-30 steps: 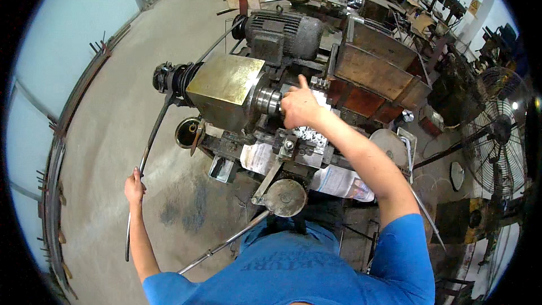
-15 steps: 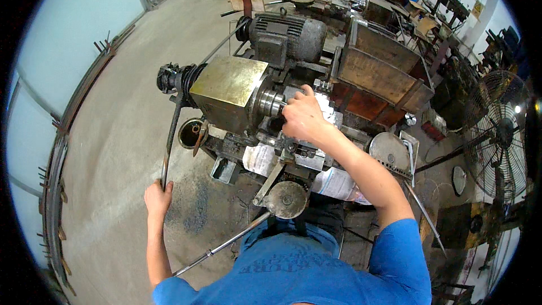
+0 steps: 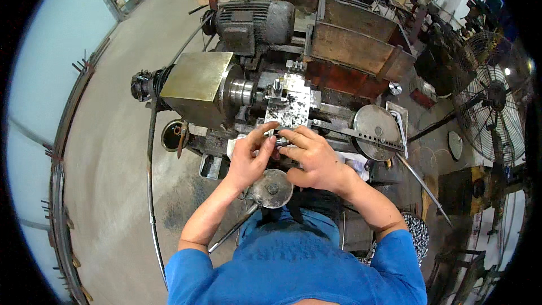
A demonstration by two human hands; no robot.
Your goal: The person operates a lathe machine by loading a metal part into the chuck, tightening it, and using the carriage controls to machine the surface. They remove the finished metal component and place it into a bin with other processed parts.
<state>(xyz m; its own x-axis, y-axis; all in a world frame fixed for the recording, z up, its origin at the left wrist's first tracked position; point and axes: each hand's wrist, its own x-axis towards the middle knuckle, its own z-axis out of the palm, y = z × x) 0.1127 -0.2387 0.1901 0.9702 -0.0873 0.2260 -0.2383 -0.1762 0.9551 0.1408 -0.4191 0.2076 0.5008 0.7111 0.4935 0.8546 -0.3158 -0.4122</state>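
In front of the lathe's cross slide [image 3: 293, 107] my two hands meet. My left hand [image 3: 248, 161] is closed, its thumb and fingertips pinching a small shiny metal piece [image 3: 278, 135]. The curled fingers of my right hand [image 3: 316, 158] grip the same piece from the other side. Fingers cover most of it, so its full shape is hidden. Beyond my hands, to the left, the steel spindle nose [image 3: 244, 92] sticks out of the headstock [image 3: 197, 82] with its brass-coloured top. A long metal rod [image 3: 150, 186] hangs at the left, untouched.
A round handwheel [image 3: 272, 188] sits just below my hands. Behind the lathe stand an electric motor [image 3: 254, 22] and a rusty metal box [image 3: 355, 45]. At right are a round metal disc [image 3: 377, 130] and a large fan [image 3: 491, 101]. A small pot [image 3: 174, 135] is at left.
My left hand has let go of the long rod and come in to the middle. My right hand has drawn back from the spindle toward me. The view has shifted to the right.
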